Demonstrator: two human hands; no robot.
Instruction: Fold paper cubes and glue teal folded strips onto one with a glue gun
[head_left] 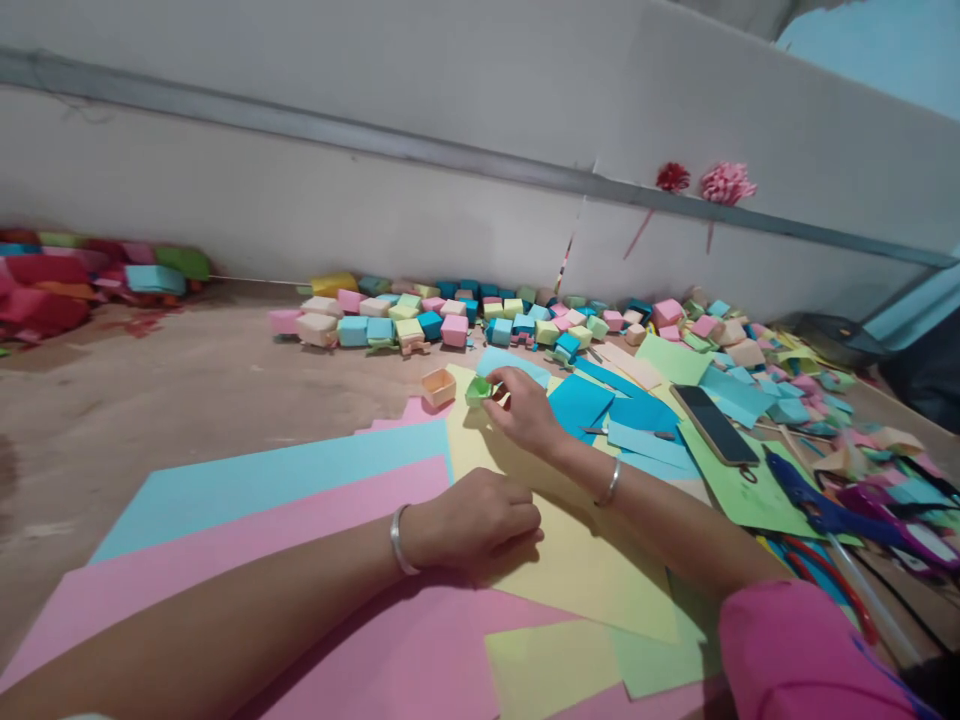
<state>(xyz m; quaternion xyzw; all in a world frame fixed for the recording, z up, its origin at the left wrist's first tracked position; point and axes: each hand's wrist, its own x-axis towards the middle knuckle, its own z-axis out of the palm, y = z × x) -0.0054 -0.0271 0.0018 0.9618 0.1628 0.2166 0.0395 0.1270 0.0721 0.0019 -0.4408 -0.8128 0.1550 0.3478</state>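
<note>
My right hand (pixel 523 412) pinches a small open green paper box (pixel 478 391) between thumb and fingertips, above the far part of a yellow paper sheet (pixel 592 560). Just left of it sits an orange paper box (pixel 438 388), open at the top. Lower down, my left hand (pixel 480 522) rests on the yellow sheet, its fingers curled into a loose fist. Nothing shows in that fist, and its palm faces down out of sight. Pink paper (pixel 375 650) and light blue paper (pixel 285 470) lie under and beside my left forearm.
Several small folded paper boxes (pixel 450 330) line the wall. Blue paper pieces (pixel 581 402), a phone (pixel 712 425) on green paper, a blue glue gun (pixel 799 490) and red-handled scissors (pixel 840 580) lie to the right. Larger red paper pieces (pixel 45 290) are heaped far left.
</note>
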